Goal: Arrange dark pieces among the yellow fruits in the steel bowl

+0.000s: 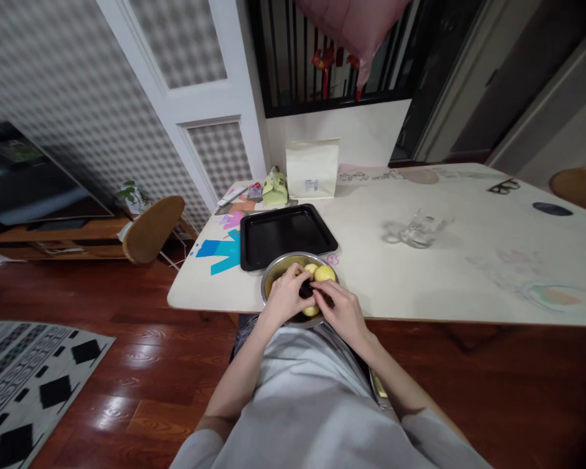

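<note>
A metal bowl [267,272] stands at the table's near edge with several smooth yellow balls [325,273] inside. Over it, my left hand [289,294] curls its thumb and fingers round a small dark lump [306,289], perhaps a ball of filling. From the other side the fingertips of my right hand [340,309] are pinched together against the same dark lump. My fingers cover part of the lump and some of the yellow balls.
Just beyond the bowl lies a black baking tray [289,236]. Behind it are a cream paper bag [312,168] and a green pouch [275,187]. A clear glass cup [418,233] stands to the right, and glasses [504,187] lie farther off on the white table [371,280].
</note>
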`<state>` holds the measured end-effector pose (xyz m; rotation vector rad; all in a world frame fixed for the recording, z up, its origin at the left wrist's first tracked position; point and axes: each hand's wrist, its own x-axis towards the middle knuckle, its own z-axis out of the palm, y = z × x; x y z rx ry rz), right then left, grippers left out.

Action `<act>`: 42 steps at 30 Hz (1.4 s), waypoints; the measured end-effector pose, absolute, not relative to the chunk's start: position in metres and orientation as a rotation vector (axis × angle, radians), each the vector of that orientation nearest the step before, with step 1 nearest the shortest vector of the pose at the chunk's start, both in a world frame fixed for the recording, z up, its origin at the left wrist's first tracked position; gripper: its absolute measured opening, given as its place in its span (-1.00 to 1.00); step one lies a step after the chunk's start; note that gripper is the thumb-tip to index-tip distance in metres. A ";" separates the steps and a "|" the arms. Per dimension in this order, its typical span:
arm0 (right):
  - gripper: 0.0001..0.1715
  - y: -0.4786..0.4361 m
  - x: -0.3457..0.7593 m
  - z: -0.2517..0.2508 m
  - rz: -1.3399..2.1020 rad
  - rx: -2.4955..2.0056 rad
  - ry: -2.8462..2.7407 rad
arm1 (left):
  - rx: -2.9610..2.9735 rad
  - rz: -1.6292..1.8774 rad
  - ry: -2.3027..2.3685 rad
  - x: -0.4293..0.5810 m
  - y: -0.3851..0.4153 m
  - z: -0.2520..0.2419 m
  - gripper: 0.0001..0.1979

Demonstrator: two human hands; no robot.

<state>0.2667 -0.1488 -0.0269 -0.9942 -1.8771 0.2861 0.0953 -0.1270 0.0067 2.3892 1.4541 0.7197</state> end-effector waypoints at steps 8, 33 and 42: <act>-0.78 -0.148 0.270 -0.023 0.228 -0.994 -1.866 | 2.393 0.637 1.483 0.096 -0.125 0.013 -0.72; -0.78 -0.150 0.277 -0.019 0.183 -1.042 -1.794 | 2.056 1.475 1.389 0.056 -0.073 0.016 -0.95; -0.79 -0.155 0.265 -0.016 0.207 -1.023 -1.996 | 2.080 1.020 1.999 -0.004 0.003 -0.012 -0.84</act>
